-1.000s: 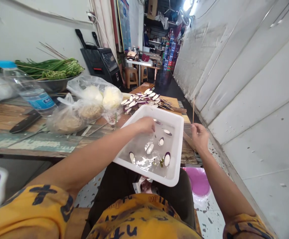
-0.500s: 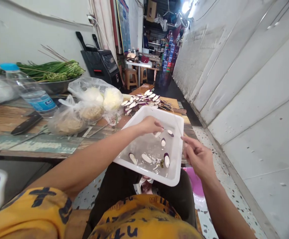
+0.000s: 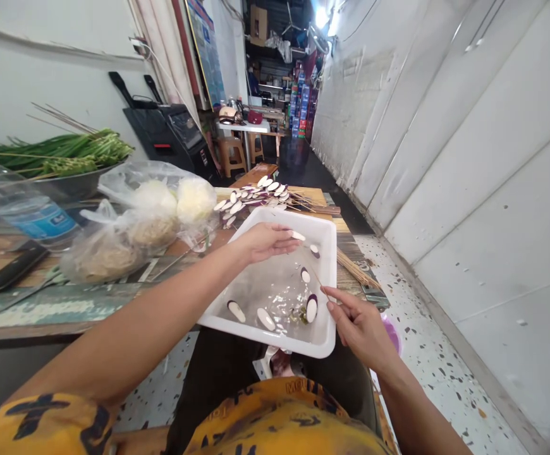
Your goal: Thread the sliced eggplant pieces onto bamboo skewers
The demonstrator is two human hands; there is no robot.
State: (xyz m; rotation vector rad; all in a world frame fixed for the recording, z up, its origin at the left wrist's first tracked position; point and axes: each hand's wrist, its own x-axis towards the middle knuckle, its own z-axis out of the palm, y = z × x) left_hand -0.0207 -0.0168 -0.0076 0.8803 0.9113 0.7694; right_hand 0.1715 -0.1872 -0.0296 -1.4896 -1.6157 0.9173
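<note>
A white plastic tub [image 3: 332, 265] rests over my lap and the table edge, with water and several purple-skinned eggplant slices [image 3: 266, 318] in it. My left hand [image 3: 268, 243] is over the far part of the tub, holding an eggplant slice [image 3: 298, 236] at its fingertips. By the right rim, my right hand [image 3: 358, 322] pinches a thin bamboo skewer [image 3: 317, 277], which points up and left toward that slice. Whether its tip touches the slice I cannot tell. A small dark green scrap [image 3: 304, 314] floats near one slice.
Behind the tub lie skewered eggplant slices [image 3: 270, 189] on a board. Bare skewers [image 3: 358, 270] lie to the right. On the left are bagged vegetables [image 3: 149, 215], a water bottle [image 3: 42, 215], a black-handled knife [image 3: 13, 270] and a bowl of greens [image 3: 66, 158].
My right hand has come left over the tub's rim, bringing the skewer toward my left hand. My left hand has lifted the slice and turned it. The view has shifted right.
</note>
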